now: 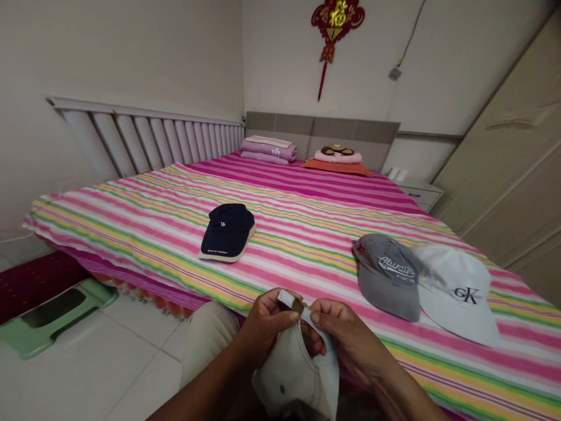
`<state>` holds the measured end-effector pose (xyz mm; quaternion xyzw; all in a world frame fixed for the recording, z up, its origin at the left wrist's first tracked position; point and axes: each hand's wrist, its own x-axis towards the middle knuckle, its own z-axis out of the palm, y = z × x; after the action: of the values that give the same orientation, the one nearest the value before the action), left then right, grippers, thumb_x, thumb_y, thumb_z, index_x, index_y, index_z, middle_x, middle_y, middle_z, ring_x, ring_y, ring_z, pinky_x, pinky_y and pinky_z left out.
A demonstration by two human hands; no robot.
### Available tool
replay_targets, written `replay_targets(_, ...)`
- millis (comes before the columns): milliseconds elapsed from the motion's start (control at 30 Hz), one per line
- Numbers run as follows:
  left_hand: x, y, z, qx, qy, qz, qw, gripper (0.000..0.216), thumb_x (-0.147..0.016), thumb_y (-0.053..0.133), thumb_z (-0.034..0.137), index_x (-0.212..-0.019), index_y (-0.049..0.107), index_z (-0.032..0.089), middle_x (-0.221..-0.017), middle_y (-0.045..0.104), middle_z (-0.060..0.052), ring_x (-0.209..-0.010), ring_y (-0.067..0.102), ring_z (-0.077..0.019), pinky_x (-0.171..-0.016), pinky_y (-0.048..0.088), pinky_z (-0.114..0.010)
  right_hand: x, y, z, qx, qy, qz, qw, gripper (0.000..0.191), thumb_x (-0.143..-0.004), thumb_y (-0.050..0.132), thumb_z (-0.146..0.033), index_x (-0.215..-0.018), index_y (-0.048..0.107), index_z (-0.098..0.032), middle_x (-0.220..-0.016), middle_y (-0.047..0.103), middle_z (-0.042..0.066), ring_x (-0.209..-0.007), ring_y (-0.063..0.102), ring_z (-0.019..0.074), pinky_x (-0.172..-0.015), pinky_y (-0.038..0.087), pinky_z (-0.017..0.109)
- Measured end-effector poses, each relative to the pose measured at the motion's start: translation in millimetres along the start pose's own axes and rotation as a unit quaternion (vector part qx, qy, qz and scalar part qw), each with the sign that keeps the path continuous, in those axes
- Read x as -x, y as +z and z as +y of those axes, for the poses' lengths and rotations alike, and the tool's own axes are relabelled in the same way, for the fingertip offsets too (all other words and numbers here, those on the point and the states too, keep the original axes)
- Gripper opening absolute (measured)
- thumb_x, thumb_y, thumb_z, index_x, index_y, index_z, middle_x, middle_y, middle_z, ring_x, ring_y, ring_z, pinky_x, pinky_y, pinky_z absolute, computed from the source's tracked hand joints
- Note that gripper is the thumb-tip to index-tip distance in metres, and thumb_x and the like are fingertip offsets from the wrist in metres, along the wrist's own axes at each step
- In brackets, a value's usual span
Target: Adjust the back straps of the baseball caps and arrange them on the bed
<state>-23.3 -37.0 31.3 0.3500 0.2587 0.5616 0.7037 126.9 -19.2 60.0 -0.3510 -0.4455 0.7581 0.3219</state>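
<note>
A pale cap [291, 365] hangs between my hands at the bottom middle, its back strap and buckle turned up. My left hand [269, 318] pinches the strap end by the brass-coloured buckle. On the other side of the strap, my right hand [335, 327] grips the band with thumb and fingers. A navy cap [230, 231] with a light brim edge lies on the bed beyond my hands, to the left. To the right sit a grey cap [388, 275] lettered "Always" and a white cap [458, 292] marked "GK", the two touching.
The caps lie on a bed with a striped sheet [298, 228]. Folded purple bedding [269, 151] and a pink and orange stack [337, 164] rest by the headboard [350, 133]. A green stool [56, 318] stands on the tiled floor at left; a white nightstand [421, 193] is at right.
</note>
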Motion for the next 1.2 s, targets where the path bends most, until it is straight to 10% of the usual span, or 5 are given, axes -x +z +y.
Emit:
replay_targets(600,-1.5,-4.3,3.8,-0.17,0.068,-0.018,0.983,0.024,-0.058,0.072,0.02,-0.08,0.065,0.015,-0.073,0.063,-0.002,-0.069,0.057,-0.0144,-0.067,0.042,-0.026,-3.8,6.6,-5.3,0.004,-0.022,0.036,0.999,0.026,-0.06,0.071,-0.025,-0.068,0.049,-0.015,-0.046,0.057,-0.003,-0.033,0.04,0.0025,-0.033,0.025,0.012)
replay_targets(833,-5.0,-13.5,12.1,-0.091,-0.021,-0.085,0.992,0.046,-0.064,0.063,0.05,-0.088,0.064,0.011,-0.077,0.061,-0.008,-0.07,0.055,-0.0153,-0.066,0.04,-0.026,-3.1,7.2,-6.8,-0.036,-0.024,0.053,0.998,0.027,-0.054,0.071,-0.017,-0.068,0.049,-0.016,-0.048,0.053,-0.006,-0.036,0.041,0.0036,-0.032,0.019,0.012)
replay_targets(1200,-18.8,-13.9,34.8,-0.189,-0.233,-0.128,0.945,0.024,-0.064,0.067,0.033,-0.075,0.064,0.011,-0.057,0.055,0.002,-0.047,0.042,-0.0042,-0.046,0.03,-0.017,-1.9,10.6,-3.5,0.047,-0.041,0.075,0.995,0.023,-0.057,0.066,-0.021,-0.069,0.046,-0.017,-0.042,0.053,-0.006,-0.032,0.033,0.003,-0.034,0.019,0.014)
